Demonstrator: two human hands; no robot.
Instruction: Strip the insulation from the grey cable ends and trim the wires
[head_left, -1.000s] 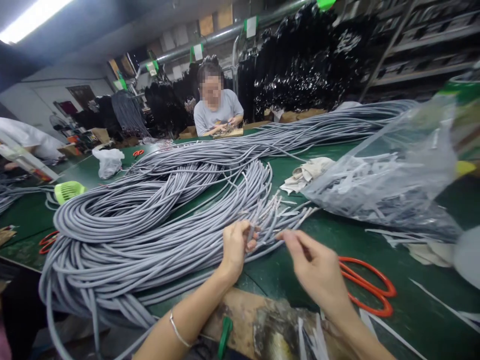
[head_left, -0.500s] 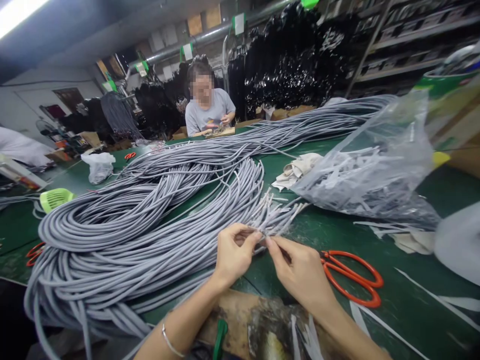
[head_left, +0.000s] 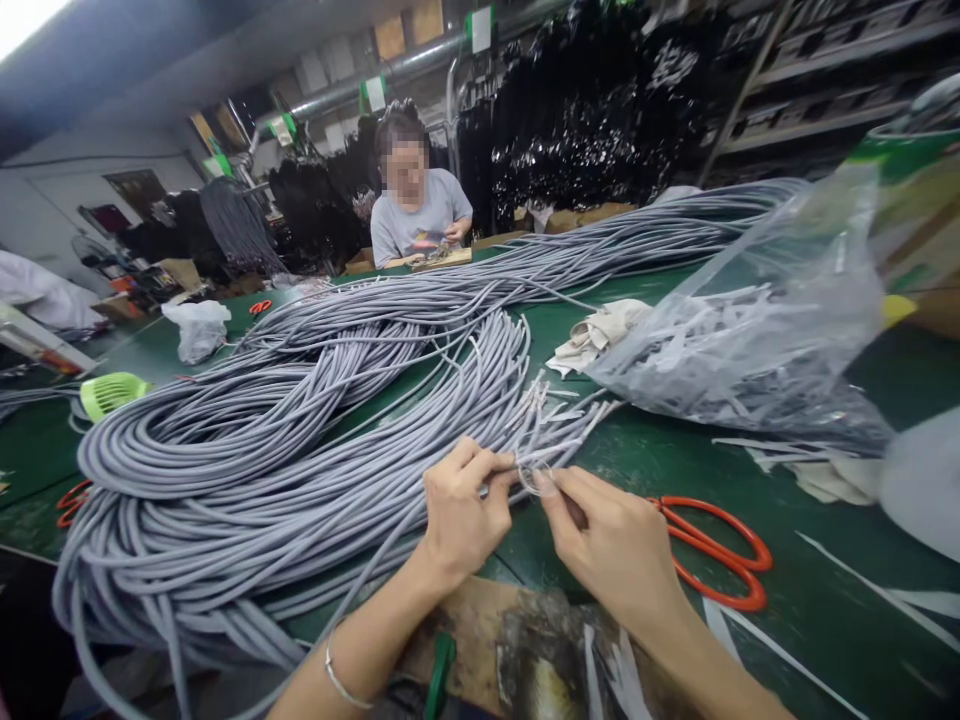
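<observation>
In the head view my left hand (head_left: 465,515) is closed round a grey cable (head_left: 379,560), which trails down past my left forearm. My right hand (head_left: 611,525) pinches a thin, pale, translucent loop (head_left: 535,480) between thumb and forefinger. The loop lies at the cable's end, close to my left fingertips; its exact material is unclear. Just beyond both hands are the stripped, whitish ends (head_left: 559,425) of other cables. A big coiled bundle of grey cables (head_left: 300,480) spreads over the green table (head_left: 795,620) to the left. Orange-handled scissors (head_left: 757,575) lie beside my right hand.
A clear plastic bag (head_left: 742,350) of pale strips stands on the right, near a crumpled cloth (head_left: 596,335). Below my hands is a worn board (head_left: 465,620) with a green handle (head_left: 441,670). Across the table sits another person (head_left: 420,215). A lime-green plastic basket-like object (head_left: 112,395) lies left.
My hands have moved slightly apart, and the pale loop now shows between them. My left hand has turned, its knuckles raised. The person opposite has lowered one hand.
</observation>
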